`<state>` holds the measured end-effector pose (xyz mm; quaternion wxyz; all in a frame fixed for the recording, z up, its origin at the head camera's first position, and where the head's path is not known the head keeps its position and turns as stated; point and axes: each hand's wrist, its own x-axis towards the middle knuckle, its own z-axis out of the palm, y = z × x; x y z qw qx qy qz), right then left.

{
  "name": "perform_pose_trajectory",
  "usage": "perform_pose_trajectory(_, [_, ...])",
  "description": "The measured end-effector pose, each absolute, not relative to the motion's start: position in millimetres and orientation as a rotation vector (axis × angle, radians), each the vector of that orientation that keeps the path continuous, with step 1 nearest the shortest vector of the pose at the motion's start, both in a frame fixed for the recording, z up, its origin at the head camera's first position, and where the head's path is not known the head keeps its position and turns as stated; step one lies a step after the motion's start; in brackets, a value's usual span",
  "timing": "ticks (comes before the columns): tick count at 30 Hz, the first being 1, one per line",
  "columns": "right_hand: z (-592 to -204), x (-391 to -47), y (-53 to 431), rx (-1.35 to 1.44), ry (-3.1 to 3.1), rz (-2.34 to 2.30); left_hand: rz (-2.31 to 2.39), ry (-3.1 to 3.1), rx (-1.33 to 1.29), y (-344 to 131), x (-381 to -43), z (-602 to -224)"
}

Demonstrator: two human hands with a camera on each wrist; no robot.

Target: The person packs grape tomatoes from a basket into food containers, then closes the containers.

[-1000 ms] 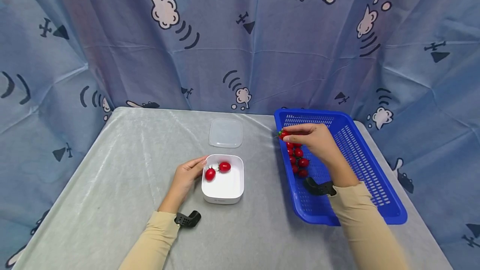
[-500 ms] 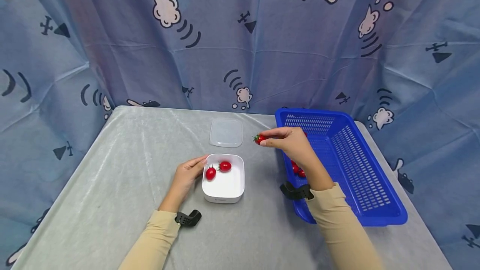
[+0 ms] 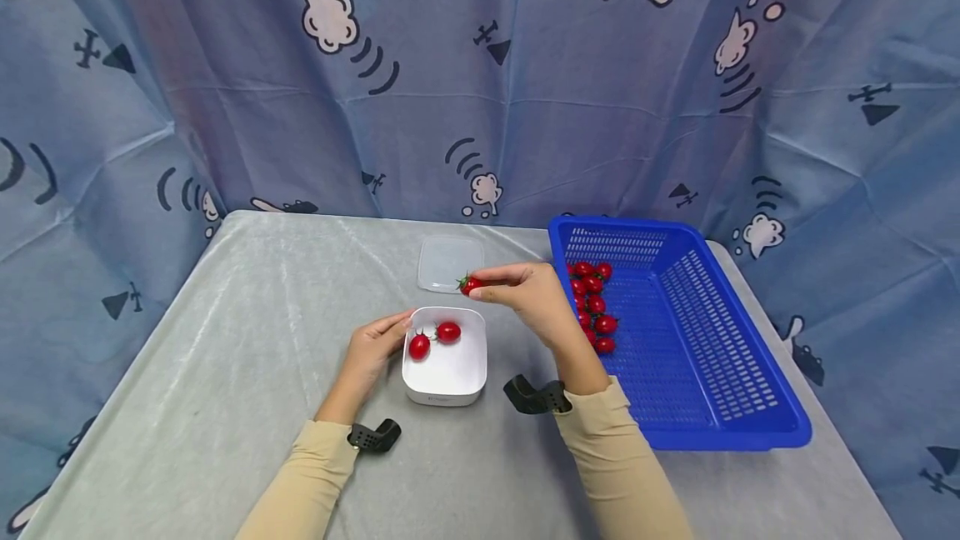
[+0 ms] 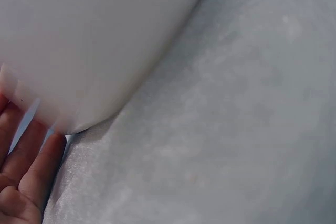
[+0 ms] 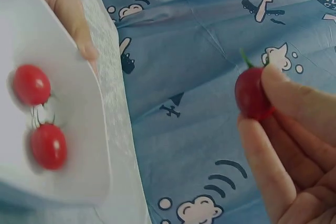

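Note:
Between thumb and fingertips my right hand (image 3: 534,300) pinches a red cherry tomato (image 5: 254,93) with a green stem. It is held up above the far right side of a white square box (image 3: 468,369), near the lid. Two more cherry tomatoes lie inside the box, one round-looking tomato (image 3: 419,347) at the left and another tomato (image 3: 448,332) towards the back. My left hand (image 3: 369,361) touches the box's outer left side near its back corner. In the left wrist view its fingers (image 4: 44,169) lie fairly straight against the wall (image 4: 89,51).
A clear lid (image 3: 442,261) lies on the grey-covered table (image 3: 247,357) behind the box. To the right stands a blue slotted basket (image 3: 697,432), with several cherry tomatoes (image 3: 604,324) along its left side. A patterned curtain (image 3: 480,90) hangs behind the table.
Carrying the cherry tomato, my right hand has moved left from the blue basket to above the area between lid and white box. The left hand has stayed at the box.

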<state>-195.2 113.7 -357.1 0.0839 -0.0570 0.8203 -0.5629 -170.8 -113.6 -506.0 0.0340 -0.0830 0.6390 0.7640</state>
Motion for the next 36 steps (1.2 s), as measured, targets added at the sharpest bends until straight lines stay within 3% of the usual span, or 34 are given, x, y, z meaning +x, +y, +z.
perform_pose_trajectory(19, [-423.4, -192.0, 73.4, -0.037, 2.414, -1.739, 2.337, 1.975, -0.23, -115.2, -171.0, -505.9])
perform_pose_trajectory(36, [-435.7, -182.3, 48.1, 0.009, 2.525, -1.683, 2.345, 1.987, -0.2, -115.1, -170.2, -505.2])
